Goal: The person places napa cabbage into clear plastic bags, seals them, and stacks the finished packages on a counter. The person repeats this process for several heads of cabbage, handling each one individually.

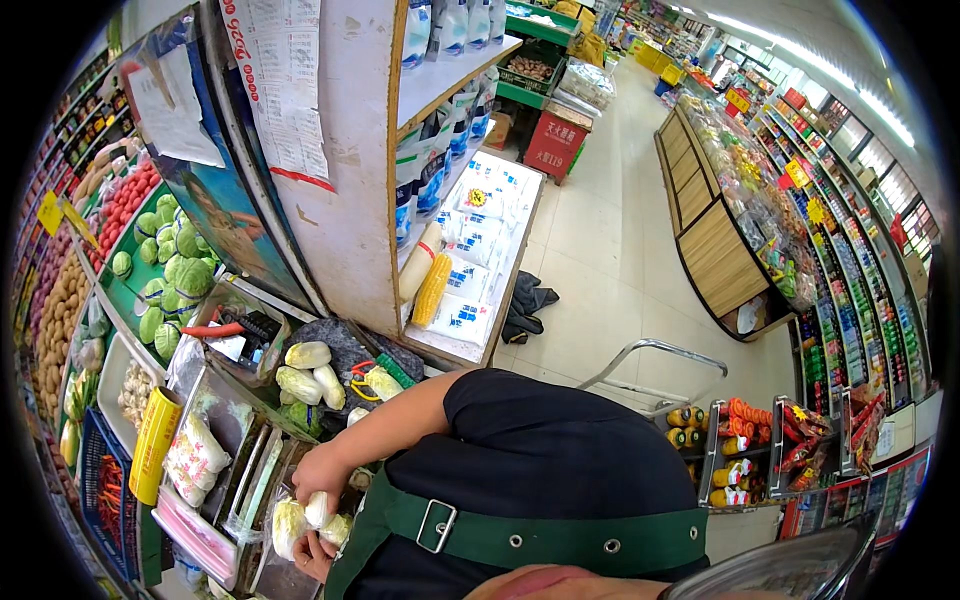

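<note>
From the upper middle my left forearm reaches down to the counter, where my left hand (318,476) is closed around the white base of a pale baby napa cabbage (317,508). Just below, my right hand (314,556) shows only its curled fingers, touching the same cabbage from the other side; its arm is hidden by my green apron. Another baby napa cabbage (288,528) lies against the fingers, pale yellow and white. Farther off, several baby napa cabbages (300,382) rest on a dark surface beside a green-handled tool (395,371) and a yellow loop-shaped handle (360,388).
Left of my hands are a flower-patterned white bag (196,459), a yellow roll (156,446) and pink packs (194,536). Beyond them stand a blue crate (104,494) of red chillies and green cabbages (180,265). A shelf panel (355,170) rises ahead, with a metal-handled cart (655,350) behind my arm.
</note>
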Demonstrator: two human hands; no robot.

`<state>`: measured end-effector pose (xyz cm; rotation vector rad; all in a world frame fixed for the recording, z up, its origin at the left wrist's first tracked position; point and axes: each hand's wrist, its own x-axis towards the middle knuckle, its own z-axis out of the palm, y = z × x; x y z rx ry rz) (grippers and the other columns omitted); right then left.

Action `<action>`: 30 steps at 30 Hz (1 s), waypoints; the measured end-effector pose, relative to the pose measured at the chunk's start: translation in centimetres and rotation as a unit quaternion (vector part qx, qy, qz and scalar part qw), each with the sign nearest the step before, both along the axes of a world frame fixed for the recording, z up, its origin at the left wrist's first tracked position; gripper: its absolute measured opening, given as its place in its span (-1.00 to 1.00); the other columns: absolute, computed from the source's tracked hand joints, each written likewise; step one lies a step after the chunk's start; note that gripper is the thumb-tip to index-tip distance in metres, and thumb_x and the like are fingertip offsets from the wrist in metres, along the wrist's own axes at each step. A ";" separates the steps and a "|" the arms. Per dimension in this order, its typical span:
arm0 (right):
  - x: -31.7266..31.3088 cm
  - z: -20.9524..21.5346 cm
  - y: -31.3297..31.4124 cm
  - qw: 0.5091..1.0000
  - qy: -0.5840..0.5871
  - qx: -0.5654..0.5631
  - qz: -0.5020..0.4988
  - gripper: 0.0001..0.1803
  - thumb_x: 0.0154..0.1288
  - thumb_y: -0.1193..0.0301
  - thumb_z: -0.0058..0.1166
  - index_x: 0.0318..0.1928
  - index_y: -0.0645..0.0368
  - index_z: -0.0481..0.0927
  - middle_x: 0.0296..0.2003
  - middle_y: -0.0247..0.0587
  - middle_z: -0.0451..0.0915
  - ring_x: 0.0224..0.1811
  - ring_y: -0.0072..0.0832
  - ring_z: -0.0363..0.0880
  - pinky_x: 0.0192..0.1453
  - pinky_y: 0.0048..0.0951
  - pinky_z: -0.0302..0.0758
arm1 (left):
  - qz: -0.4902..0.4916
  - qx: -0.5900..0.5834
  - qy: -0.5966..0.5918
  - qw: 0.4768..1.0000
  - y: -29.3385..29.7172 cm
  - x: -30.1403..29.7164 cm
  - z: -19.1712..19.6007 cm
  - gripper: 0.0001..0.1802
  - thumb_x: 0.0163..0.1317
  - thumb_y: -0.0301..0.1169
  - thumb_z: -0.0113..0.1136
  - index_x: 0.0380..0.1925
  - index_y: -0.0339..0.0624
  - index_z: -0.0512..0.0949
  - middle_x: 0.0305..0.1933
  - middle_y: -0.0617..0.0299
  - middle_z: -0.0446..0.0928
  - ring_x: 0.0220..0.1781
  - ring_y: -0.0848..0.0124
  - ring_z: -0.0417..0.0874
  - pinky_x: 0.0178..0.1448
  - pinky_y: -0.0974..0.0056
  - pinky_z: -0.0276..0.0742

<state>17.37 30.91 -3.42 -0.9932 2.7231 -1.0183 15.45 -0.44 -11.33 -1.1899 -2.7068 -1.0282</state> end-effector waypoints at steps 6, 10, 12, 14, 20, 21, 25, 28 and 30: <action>0.3 -0.1 -0.2 1.000 -0.001 0.020 -0.012 -0.44 -0.01 -0.05 0.36 -0.04 -0.04 0.65 -0.25 -0.10 0.58 -0.11 -0.09 0.56 -0.12 -0.09 0.52 | 0.018 0.036 0.077 0.996 -1.1 -0.4 0.2 -0.60 0.26 -0.38 0.14 0.06 -0.36 0.56 -0.13 -0.06 0.51 -0.15 0.07 0.54 -0.04 0.07 0.48; 0.7 -0.1 -0.1 1.000 0.017 0.002 -0.018 -0.44 0.00 -0.03 0.36 -0.02 -0.05 0.64 -0.22 -0.10 0.56 -0.10 -0.09 0.56 -0.11 -0.11 0.52 | 0.104 0.020 -0.067 0.992 -3.3 -1.2 -0.1 -0.57 0.26 -0.30 0.18 0.05 -0.35 0.54 -0.13 -0.03 0.51 -0.15 0.14 0.54 -0.06 0.12 0.48; 0.9 0.3 -0.2 1.000 0.015 0.011 -0.017 -0.44 -0.01 -0.01 0.37 -0.01 -0.05 0.64 -0.20 -0.11 0.54 -0.09 -0.10 0.55 -0.10 -0.12 0.52 | 0.127 0.017 -0.131 0.983 -3.6 -1.5 -0.1 -0.55 0.26 -0.25 0.20 0.05 -0.35 0.54 -0.14 -0.02 0.52 -0.15 0.18 0.54 -0.08 0.15 0.48; 1.0 0.3 -0.2 0.999 0.027 0.004 -0.018 -0.44 -0.01 0.00 0.38 0.00 -0.04 0.64 -0.18 -0.11 0.53 -0.09 -0.10 0.55 -0.09 -0.12 0.52 | 0.139 0.019 -0.197 0.970 -3.3 -1.9 -0.1 -0.53 0.27 -0.21 0.22 0.04 -0.34 0.53 -0.14 0.00 0.52 -0.15 0.22 0.54 -0.09 0.17 0.48; 0.9 0.2 -0.3 0.992 0.107 -0.055 -0.028 -0.40 0.00 -0.06 0.38 0.00 -0.02 0.64 -0.16 -0.08 0.54 -0.10 -0.06 0.56 -0.08 -0.12 0.50 | 0.171 0.061 -0.361 0.915 -2.7 -4.3 -1.0 -0.46 0.27 -0.08 0.27 0.03 -0.33 0.51 -0.15 0.04 0.53 -0.16 0.33 0.54 -0.13 0.25 0.48; 1.0 0.5 -0.4 0.992 0.105 -0.057 -0.037 -0.41 0.00 -0.06 0.38 -0.01 -0.02 0.63 -0.16 -0.08 0.53 -0.10 -0.05 0.55 -0.08 -0.12 0.50 | 0.181 0.067 -0.376 0.906 -2.9 -4.7 -1.1 -0.45 0.27 -0.06 0.28 0.03 -0.33 0.51 -0.15 0.04 0.53 -0.16 0.35 0.54 -0.13 0.26 0.48; 0.8 -0.7 0.0 0.994 0.036 -0.092 -0.037 -0.42 0.00 0.00 0.39 0.00 0.00 0.61 -0.11 -0.05 0.54 -0.06 -0.04 0.54 -0.07 -0.09 0.51 | 0.266 0.080 -0.303 0.912 -3.6 -5.3 -2.9 -0.37 0.27 0.01 0.31 0.04 -0.36 0.47 -0.11 0.00 0.55 -0.14 0.38 0.54 -0.15 0.28 0.48; 1.2 -1.6 0.7 0.993 -0.007 -0.098 -0.063 -0.37 0.05 -0.05 0.35 0.05 0.04 0.58 -0.10 0.02 0.53 -0.06 0.01 0.54 -0.06 -0.07 0.50 | 0.259 0.162 -0.318 0.897 -3.3 -5.4 -4.8 -0.32 0.27 0.00 0.30 0.02 -0.48 0.44 -0.05 -0.09 0.56 -0.07 0.34 0.55 -0.07 0.25 0.48; 1.8 -0.7 0.2 0.994 -0.044 -0.046 -0.090 -0.35 0.07 -0.07 0.32 0.07 0.06 0.55 -0.09 0.05 0.52 -0.07 0.03 0.54 -0.05 -0.06 0.50 | 0.255 0.092 -0.321 0.908 -3.5 -6.2 -5.2 -0.32 0.30 0.00 0.26 0.06 -0.48 0.44 -0.02 -0.06 0.55 -0.07 0.31 0.55 -0.02 0.24 0.47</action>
